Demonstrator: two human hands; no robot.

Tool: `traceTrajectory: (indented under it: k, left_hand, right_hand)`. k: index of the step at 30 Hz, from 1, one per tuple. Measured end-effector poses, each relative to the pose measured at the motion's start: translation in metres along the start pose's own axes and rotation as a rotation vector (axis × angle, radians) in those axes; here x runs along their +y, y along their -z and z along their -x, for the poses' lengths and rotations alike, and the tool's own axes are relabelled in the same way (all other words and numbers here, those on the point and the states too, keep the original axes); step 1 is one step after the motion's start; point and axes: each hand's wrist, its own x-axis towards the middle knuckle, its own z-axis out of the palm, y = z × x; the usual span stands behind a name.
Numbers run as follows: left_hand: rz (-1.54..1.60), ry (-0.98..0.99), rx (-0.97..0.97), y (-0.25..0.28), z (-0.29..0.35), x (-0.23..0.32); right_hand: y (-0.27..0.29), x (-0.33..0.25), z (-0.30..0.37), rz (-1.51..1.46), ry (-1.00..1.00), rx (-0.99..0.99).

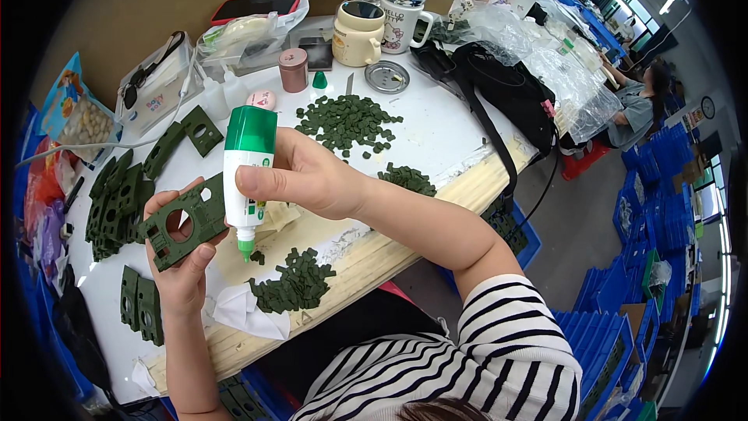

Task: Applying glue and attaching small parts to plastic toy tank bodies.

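My left hand [181, 284] grips a dark green plastic part [201, 217] with a large round hole, holding it above the table. Closed around a white glue bottle [243, 157] with a green base is my right hand [315, 179]. The bottle is upside down, its green nozzle tip pointing down beside the part's right edge. Below it lies a pile of small green pieces [292, 281] next to a white tissue [243, 316]. Farther back are a larger pile of such pieces [347, 123] and a smaller one [409, 179]. Several similar plastic parts [115, 206] lie at the left.
Toward the back stand a cream mug [357, 35], a white mug [403, 19] and a pink canister [294, 70]. A round lid [387, 76] lies near them. A black bag [499, 90] rests at the table's right. Stacked blue crates [596, 343] stand on the floor; a person [635, 113] sits beyond.
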Motion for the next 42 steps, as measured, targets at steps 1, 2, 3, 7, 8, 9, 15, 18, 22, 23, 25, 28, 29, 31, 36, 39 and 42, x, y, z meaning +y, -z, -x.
traceTrajectory:
  k: [1,2,3,7,8,9,15,18,22,23,25,28,29,31,36,39,42]
  left_hand:
    - [0.000,-0.004,-0.002,-0.001,-0.001,0.000]
    - [0.001,-0.007,-0.003,-0.002,0.000,0.001]
    - [0.002,-0.011,-0.005,-0.003,0.000,0.001]
    - [0.016,-0.077,-0.002,-0.003,-0.002,-0.003]
    - [-0.006,-0.084,0.006,-0.002,-0.002,0.000]
    - [-0.029,-0.091,0.014,-0.002,-0.002,0.002]
    - [0.062,-0.035,0.039,0.000,-0.004,0.010]
    - [0.204,0.048,0.008,-0.002,-0.005,0.013]
    - [0.346,0.138,-0.042,0.001,-0.003,0.020]
    - [0.360,0.144,-0.063,0.001,-0.004,0.022]
    - [0.343,0.130,-0.086,0.004,-0.006,0.021]
    - [0.388,0.143,-0.092,0.005,-0.004,0.023]
    - [0.386,0.142,-0.105,0.004,-0.003,0.021]
    - [0.380,0.137,-0.133,0.002,-0.003,0.014]
    - [0.324,0.205,-0.120,-0.001,-0.003,0.010]
    - [0.349,0.195,-0.112,-0.001,-0.004,0.008]
    - [0.311,0.186,-0.103,0.000,-0.002,0.008]
  right_hand:
    - [0.000,-0.002,0.000,-0.005,0.000,-0.007]
    - [0.000,-0.003,0.000,-0.009,0.000,-0.013]
    - [0.000,-0.003,0.001,-0.013,0.003,-0.010]
    - [0.001,-0.006,0.003,-0.008,0.011,0.018]
    - [0.002,-0.008,0.002,-0.022,0.007,0.007]
    - [0.002,-0.009,0.002,-0.037,0.003,-0.005]
    - [0.009,0.000,-0.007,-0.125,0.124,0.118]
    - [0.010,-0.001,-0.005,-0.041,0.149,0.141]
    - [0.006,-0.009,-0.004,0.193,0.310,0.202]
    - [0.007,-0.012,-0.004,0.262,0.347,0.199]
    - [0.002,-0.014,-0.003,0.268,0.340,0.259]
    - [0.000,-0.003,-0.006,0.256,0.293,0.267]
    - [-0.001,0.000,-0.007,0.270,0.278,0.273]
    - [-0.003,0.003,-0.008,0.212,0.240,0.288]
    - [0.001,0.014,-0.010,0.120,0.189,0.334]
    - [0.001,0.011,-0.008,0.154,0.171,0.310]
    - [-0.005,0.012,-0.009,0.173,0.183,0.291]
